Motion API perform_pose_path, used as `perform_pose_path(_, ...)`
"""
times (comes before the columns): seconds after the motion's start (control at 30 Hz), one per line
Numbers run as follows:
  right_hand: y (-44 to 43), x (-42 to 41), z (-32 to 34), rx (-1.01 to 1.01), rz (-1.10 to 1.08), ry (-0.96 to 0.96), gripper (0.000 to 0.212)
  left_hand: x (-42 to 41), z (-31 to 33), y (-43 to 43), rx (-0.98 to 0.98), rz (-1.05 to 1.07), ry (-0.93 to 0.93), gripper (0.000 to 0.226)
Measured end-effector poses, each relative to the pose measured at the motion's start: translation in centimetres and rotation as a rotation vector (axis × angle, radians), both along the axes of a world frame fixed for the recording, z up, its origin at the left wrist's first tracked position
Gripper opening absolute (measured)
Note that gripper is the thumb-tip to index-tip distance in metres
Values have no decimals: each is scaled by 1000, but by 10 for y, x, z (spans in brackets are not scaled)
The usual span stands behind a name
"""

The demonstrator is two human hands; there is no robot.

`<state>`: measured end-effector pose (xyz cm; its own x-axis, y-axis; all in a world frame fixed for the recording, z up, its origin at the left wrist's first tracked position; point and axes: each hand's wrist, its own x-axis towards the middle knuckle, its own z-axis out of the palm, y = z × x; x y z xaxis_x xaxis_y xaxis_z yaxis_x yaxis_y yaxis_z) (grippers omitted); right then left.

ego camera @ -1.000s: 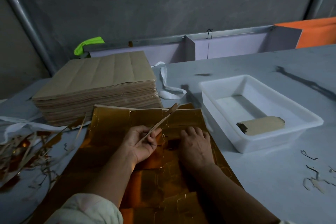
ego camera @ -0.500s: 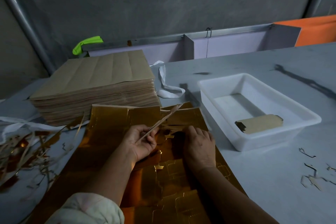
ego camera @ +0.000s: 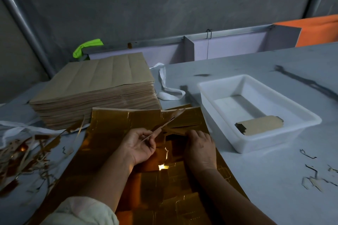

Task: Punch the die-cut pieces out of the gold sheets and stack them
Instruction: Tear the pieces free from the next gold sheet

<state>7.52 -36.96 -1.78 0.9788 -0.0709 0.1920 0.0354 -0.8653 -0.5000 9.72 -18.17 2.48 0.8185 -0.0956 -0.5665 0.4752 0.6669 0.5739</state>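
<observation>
A gold die-cut sheet (ego camera: 111, 126) lies on the grey table in front of me. My left hand (ego camera: 139, 146) pinches a thin strip of waste card (ego camera: 164, 124) that slants up to the right. My right hand (ego camera: 200, 147) presses on the sheet, fingertips at a loosened piece (ego camera: 182, 127) near its far edge. A dark hole shows between the hands. A small stack of punched pieces (ego camera: 261, 125), brown side up, rests in the white tray (ego camera: 215, 115) to the right.
A thick pile of brown-backed sheets (ego camera: 95, 93) stands at the back left. Scrap strips (ego camera: 20, 155) litter the left side, and smaller scraps (ego camera: 312, 179) lie at the right. A white strap (ego camera: 164, 87) lies behind the sheet.
The far part of the sheet has been torn loose and shifted, opening a dark gap between my hands. My right hand has moved slightly toward the far edge.
</observation>
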Motion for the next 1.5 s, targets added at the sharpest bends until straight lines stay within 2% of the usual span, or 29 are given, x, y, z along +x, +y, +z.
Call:
perform_pose_path(0.17,0,1,-1,66,-16,-11,30,-1,9,16,70,1,5,45)
perform_pose_path(0.4,0,1,1,154,-33,-3,30,4,22,44,384,130,1,20)
perform_pose_path(0.5,0,1,1,192,-45,0,27,4,20,53,475,133,34,17)
perform_pose_path(0.87,-2,0,-2,312,-52,-58,36,6,14,44,717,-61,74,22)
perform_pose_path(1.17,0,-2,-3,60,39,-122,38,15,13,0,766,-165,-120,43)
perform_pose_path(1.5,-5,1,-2,191,52,-104,36,17,15,-3,892,-170,-254,43)
